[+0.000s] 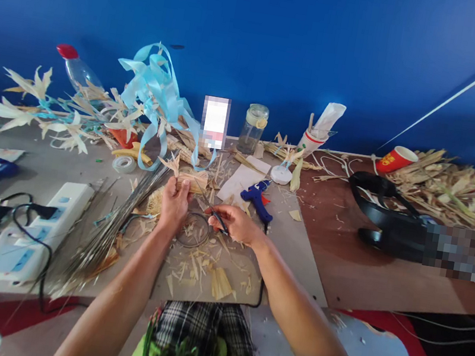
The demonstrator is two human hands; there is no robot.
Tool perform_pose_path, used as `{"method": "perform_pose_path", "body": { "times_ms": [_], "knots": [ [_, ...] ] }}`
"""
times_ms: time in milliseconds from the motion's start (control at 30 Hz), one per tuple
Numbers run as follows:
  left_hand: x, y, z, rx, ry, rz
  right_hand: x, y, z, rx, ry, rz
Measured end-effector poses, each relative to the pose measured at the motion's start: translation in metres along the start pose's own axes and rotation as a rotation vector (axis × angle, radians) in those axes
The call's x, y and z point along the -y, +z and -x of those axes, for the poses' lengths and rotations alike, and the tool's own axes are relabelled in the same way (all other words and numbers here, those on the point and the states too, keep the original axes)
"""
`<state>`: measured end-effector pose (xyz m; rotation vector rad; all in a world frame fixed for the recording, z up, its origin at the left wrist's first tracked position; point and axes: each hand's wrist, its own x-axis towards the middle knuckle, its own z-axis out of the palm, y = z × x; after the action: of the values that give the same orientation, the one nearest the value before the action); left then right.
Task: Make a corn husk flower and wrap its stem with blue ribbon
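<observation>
My left hand (174, 204) is closed around a small bundle of pale corn husk strips (192, 180), held upright over the grey table (53, 173). My right hand (234, 223) is closed on dark-handled scissors (217, 218) whose blades point toward the husk bundle. Husk scraps (204, 272) and a thin wire loop (193, 231) lie on the table under both hands. A blue glue gun (258, 198) rests just beyond my right hand.
A bunch of thin wires (115, 225) lies left of my hands, with a white power strip (38, 224) and black cables further left. Husk flowers with light blue ribbon (156, 93), a glass jar (253, 127), paper cups (396, 159) and a husk pile (439, 183) stand behind.
</observation>
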<state>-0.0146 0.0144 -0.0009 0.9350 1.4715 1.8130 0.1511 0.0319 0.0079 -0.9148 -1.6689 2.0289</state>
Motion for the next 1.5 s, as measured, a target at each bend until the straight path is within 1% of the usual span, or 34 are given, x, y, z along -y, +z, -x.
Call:
{"method": "perform_pose_path", "body": {
  "times_ms": [200, 400, 600, 967, 1100, 1367, 1500],
  "knots": [
    [0.0, -0.001, -0.001, 0.022, -0.022, 0.004, 0.001, 0.0, 0.002, -0.011, 0.009, 0.01],
    [0.003, -0.004, -0.004, 0.049, -0.03, 0.031, 0.001, -0.001, 0.003, 0.017, -0.01, 0.066],
    [0.004, -0.008, -0.006, 0.056, -0.041, 0.025, 0.005, 0.001, 0.005, 0.02, 0.016, 0.096],
    [0.003, -0.007, -0.007, 0.013, -0.063, 0.069, 0.005, 0.0, 0.005, 0.038, 0.002, 0.146],
    [0.004, -0.006, -0.007, -0.039, -0.079, 0.126, 0.006, 0.001, 0.006, 0.048, -0.014, 0.183],
    [0.005, -0.006, -0.011, -0.087, -0.157, 0.276, 0.007, 0.001, 0.007, 0.067, -0.024, 0.165],
    [0.007, -0.007, -0.01, -0.077, -0.131, 0.248, 0.007, 0.001, 0.007, 0.069, -0.018, 0.17]
  ]
}}
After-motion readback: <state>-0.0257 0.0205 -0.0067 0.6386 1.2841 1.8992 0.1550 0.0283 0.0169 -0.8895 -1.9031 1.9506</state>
